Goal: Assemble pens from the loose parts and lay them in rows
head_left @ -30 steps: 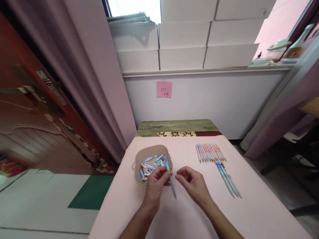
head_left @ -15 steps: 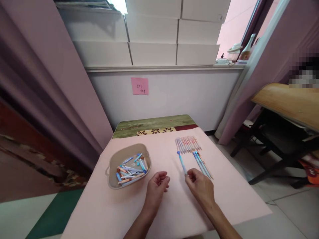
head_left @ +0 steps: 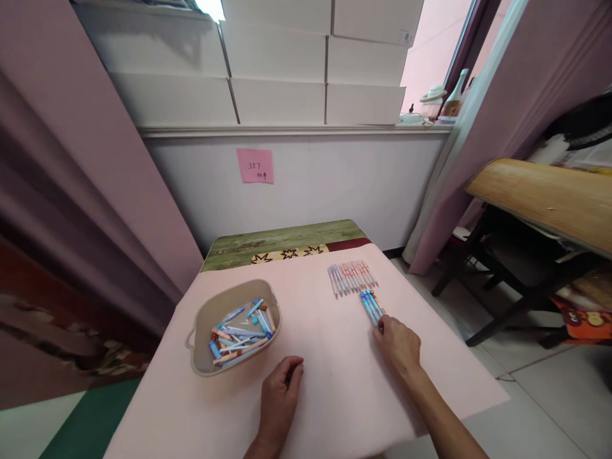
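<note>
My right hand [head_left: 399, 344] has its fingers closed on the near end of a blue pen [head_left: 367, 308], which lies beside other blue and orange pens at the right of the pink-covered table. Just beyond them is a neat row of several pale and red-patterned pens [head_left: 352, 276]. My left hand [head_left: 281, 392] rests near the table's front, fingers curled and pressed together, with nothing seen in it. To its upper left stands a beige basket [head_left: 203, 312] holding mixed blue, white and orange pen parts [head_left: 241, 333].
The table's far edge [head_left: 282, 239] shows a green wood pattern. A pink note [head_left: 255, 166] is stuck on the wall behind. At the right stand a wooden table [head_left: 545, 197] and a dark chair [head_left: 511, 255]; curtains hang on both sides.
My right hand has moved right with the blue pen, which now lies beside the others. My left hand has drawn back toward the front edge and its fingers have closed. The view has shifted slightly.
</note>
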Tool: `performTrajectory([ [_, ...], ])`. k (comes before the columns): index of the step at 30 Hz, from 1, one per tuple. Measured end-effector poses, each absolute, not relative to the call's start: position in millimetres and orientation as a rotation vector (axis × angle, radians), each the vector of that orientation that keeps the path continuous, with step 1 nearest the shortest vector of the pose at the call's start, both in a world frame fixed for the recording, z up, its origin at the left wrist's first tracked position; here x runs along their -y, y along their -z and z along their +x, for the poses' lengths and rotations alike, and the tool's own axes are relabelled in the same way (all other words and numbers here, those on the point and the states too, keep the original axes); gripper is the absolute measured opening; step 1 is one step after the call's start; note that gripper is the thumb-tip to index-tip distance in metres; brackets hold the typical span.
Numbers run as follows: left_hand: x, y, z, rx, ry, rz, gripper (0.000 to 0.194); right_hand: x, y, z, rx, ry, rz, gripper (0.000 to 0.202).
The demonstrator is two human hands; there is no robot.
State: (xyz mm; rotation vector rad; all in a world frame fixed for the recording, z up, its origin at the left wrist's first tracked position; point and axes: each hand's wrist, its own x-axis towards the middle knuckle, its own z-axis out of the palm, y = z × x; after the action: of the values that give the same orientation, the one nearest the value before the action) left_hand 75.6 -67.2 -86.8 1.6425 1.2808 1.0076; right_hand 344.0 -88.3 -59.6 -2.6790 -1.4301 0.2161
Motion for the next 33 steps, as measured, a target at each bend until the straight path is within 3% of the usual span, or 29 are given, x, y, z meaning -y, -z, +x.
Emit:
performTrajectory([
  [16, 80, 92, 69, -1.245, -1.031, 1.683, 0.017, 91, 69, 346, 1.432, -0.186, -2.703, 0.036],
  [23, 74, 72, 26, -1.444, -1.331, 2.371, 0.032, 90, 49, 290, 1.449, -0.124, -2.388, 0.035],
  [27, 56, 58, -5, -1.613, -1.087, 2.602, 0.029, 85, 41, 245, 1.546, -0.219, -2.187, 0.032],
  [33, 81, 60, -19, -1.391, -0.996, 2.673, 0.032, 89, 33, 220, 1.577, -0.23, -2.027, 0.032],
])
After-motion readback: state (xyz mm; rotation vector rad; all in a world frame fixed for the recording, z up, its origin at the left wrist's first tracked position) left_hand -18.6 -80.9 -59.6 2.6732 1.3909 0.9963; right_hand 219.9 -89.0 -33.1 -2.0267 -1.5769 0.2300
